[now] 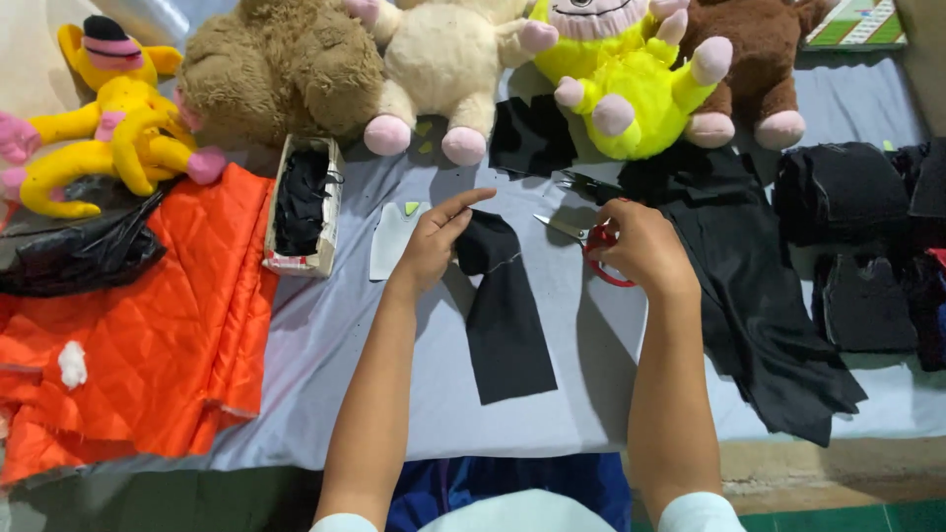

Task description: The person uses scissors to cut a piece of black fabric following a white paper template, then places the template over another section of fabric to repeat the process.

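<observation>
Scissors point(581, 236) right of cloth strip point(505, 305)

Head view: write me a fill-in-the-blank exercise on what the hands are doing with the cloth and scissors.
1. The left hand pinches the folded top of a strip of ____ fabric.
2. The right hand grips scissors whose handles are ____.
3. Left of the small cardboard box lies quilted cloth coloured ____.
4. The stuffed toys sit along the table's ____ edge.

Missing words: black; red; orange; far

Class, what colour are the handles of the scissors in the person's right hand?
Red, seen in the head view: the metal scissors in the right hand.
</observation>
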